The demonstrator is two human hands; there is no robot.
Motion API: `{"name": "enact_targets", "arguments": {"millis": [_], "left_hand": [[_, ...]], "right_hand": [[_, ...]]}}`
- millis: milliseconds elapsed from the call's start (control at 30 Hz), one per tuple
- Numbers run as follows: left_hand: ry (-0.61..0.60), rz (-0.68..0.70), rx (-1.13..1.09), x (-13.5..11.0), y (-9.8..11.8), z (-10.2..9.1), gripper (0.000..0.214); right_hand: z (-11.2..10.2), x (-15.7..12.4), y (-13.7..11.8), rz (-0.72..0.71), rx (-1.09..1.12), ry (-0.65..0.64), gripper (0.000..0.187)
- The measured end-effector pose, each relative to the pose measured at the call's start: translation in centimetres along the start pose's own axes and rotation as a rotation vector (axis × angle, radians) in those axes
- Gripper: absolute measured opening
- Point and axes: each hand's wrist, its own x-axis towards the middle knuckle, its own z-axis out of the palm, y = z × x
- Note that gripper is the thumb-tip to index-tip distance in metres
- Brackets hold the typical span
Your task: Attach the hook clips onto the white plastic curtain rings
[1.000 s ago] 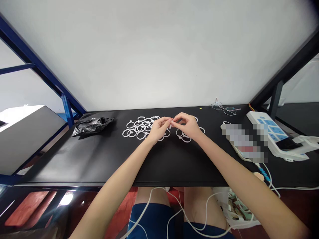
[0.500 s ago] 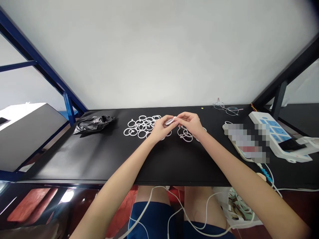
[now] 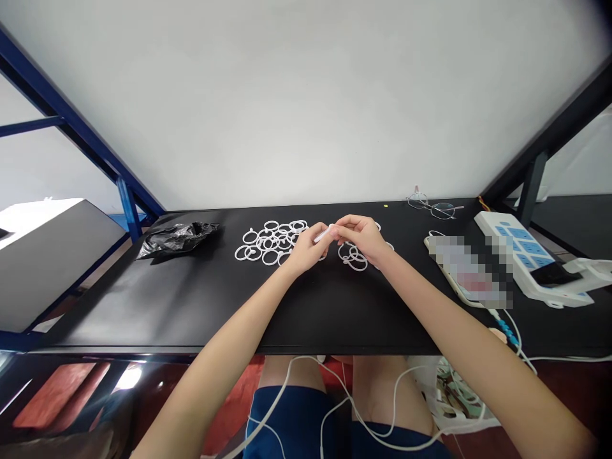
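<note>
Between my two hands is a white curtain ring (image 3: 322, 236), seen nearly edge-on. My left hand (image 3: 308, 248) pinches it with thumb and fingers from the left. The closed fingertips of my right hand (image 3: 364, 239) meet its small end piece, touching the left fingers. Just left of my left hand lies a loose heap of white rings (image 3: 270, 243), some with a small eyelet. A smaller group of rings (image 3: 356, 260) lies under and beside my right hand, partly hidden by it.
A crumpled black plastic bag (image 3: 178, 239) lies on the black table (image 3: 157, 306) at left. To the right are eyeglasses (image 3: 443, 210), a phone (image 3: 463, 271) with a cable, and a white power strip (image 3: 519, 245) with a plug. White cables (image 3: 351, 398) cross my lap.
The ring between my hands has tilted and now shows more edge-on. Both hands stay together in nearly the same place; the view has shifted slightly.
</note>
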Motion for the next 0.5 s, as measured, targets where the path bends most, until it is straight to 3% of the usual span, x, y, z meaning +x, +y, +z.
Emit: {"name": "enact_targets", "arguments": {"millis": [267, 500], "left_hand": [[0.046, -0.048, -0.027, 0.04, -0.59, 0.19, 0.044], [0.078, -0.009, 0.092, 0.03, -0.72, 0.08, 0.039]], "right_hand": [[0.33, -0.06, -0.1, 0.018, 0.003, 0.001, 0.039], [0.5, -0.2, -0.19, 0.032, 0.01, -0.025, 0.039]]}}
